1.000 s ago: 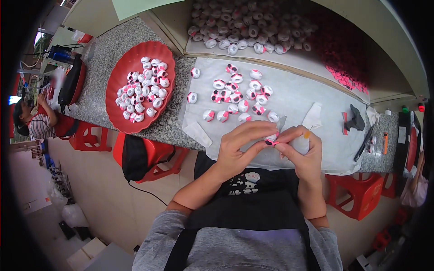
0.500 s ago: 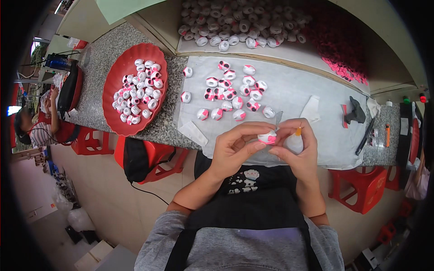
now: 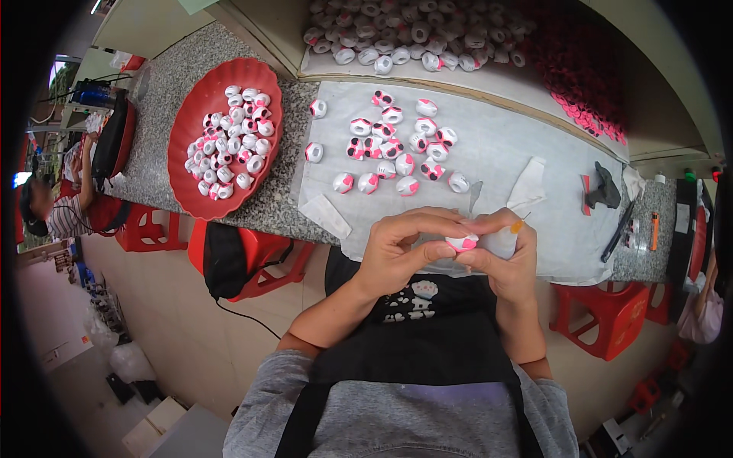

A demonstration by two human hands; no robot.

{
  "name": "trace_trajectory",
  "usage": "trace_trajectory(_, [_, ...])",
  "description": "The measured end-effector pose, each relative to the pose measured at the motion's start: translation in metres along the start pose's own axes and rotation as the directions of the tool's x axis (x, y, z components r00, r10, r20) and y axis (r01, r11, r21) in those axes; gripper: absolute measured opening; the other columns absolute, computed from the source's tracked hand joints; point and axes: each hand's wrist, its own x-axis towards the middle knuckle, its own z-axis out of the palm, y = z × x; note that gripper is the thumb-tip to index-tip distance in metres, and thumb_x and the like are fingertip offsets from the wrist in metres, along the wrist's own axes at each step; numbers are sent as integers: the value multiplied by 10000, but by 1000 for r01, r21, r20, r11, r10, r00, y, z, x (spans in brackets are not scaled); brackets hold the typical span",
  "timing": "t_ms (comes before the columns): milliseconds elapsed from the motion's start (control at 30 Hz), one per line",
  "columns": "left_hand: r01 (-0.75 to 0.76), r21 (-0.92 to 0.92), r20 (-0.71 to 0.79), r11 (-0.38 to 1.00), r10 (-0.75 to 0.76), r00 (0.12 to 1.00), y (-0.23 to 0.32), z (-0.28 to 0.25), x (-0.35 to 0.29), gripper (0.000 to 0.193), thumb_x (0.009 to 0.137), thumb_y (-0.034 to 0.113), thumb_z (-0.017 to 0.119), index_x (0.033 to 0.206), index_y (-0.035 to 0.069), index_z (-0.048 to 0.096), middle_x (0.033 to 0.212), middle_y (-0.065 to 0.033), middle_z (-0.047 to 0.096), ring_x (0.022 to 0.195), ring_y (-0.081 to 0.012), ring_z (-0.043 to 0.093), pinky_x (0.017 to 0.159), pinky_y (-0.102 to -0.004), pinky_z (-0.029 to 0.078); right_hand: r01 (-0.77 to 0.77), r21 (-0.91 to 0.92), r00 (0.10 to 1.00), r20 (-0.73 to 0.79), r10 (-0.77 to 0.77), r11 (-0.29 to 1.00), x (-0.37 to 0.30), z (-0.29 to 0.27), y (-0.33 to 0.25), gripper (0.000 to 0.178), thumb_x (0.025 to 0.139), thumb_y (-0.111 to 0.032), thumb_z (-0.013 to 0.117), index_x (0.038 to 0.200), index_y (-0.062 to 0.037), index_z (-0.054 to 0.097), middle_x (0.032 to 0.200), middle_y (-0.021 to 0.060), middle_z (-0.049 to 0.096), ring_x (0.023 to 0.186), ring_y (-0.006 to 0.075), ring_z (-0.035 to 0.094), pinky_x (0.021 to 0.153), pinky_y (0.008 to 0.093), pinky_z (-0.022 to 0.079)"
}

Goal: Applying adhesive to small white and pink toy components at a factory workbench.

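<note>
Between the fingers and thumb of my left hand (image 3: 393, 256) is a small white-and-pink hollow piece (image 3: 462, 243), rounded like a little head. My right hand (image 3: 513, 263) grips a translucent needle-tip bottle (image 3: 500, 246) with an orange-yellow collar, tucked against the palm. The right thumb and forefinger also close in on the piece from its right side. The bottle's thin needle points up, away from the piece. Just beyond my hands, several similar white pieces (image 3: 407, 185) lie on a pale sheet (image 3: 489, 114), some with pink and black parts on them.
A red scalloped bowl (image 3: 183, 172) of such pieces stands at the left on the speckled counter. Heaps of white pieces (image 3: 420, 30) and pink parts (image 3: 588, 122) fill the shelf behind. A grey scrap (image 3: 605, 185) and a black tool (image 3: 615, 233) lie right. Red stools (image 3: 603, 320) stand below.
Both hands have shifted slightly right with the piece. The bottle has tilted, its needle now leaning to the right. The right fingers have closed nearer the piece.
</note>
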Motion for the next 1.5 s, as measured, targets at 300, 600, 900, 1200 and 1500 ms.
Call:
trace_trajectory(300, [38,8,5,999,-38,999,6,2,2,243,731,-7,515,973,-25,514,987,-128,518,951,-184,476,828,-288,358,-8,-2,999,-43,7,1000,3,5,-2,210,653,11,616,845,23,532,622,38,522,504,61,469,448,172,372])
trace_trajectory(600, [-37,83,-44,996,40,998,2,7,0,235,722,-9,517,951,-59,497,988,-171,504,969,-238,464,837,-341,344,2,44,998,-64,1,999,3,4,4,209,661,32,582,861,35,522,660,78,546,511,76,485,450,181,393])
trace_trajectory(900, [-87,81,69,993,82,994,-7,7,-4,219,679,1,586,884,-38,522,898,-146,542,906,-238,496,891,-390,298,-9,108,998,68,1,994,-8,-8,4,208,659,28,600,847,42,514,646,90,537,521,113,508,452,204,413])
trace_trajectory(1200, [-212,770,259,602,9,966,10,-3,65,203,618,73,623,819,73,592,845,-48,537,849,-213,480,740,-321,368,-17,15,974,-226,20,1000,2,-26,-5,339,682,-23,544,998,56,451,683,120,538,473,122,467,419,215,390])
trace_trajectory(1500, [-574,816,563,64,130,816,-9,17,191,273,653,98,544,925,112,550,822,-89,533,830,-262,483,711,-336,398,24,-68,958,-284,-42,997,-12,-47,-9,269,683,-12,524,942,44,480,637,105,512,462,111,444,429,206,365])
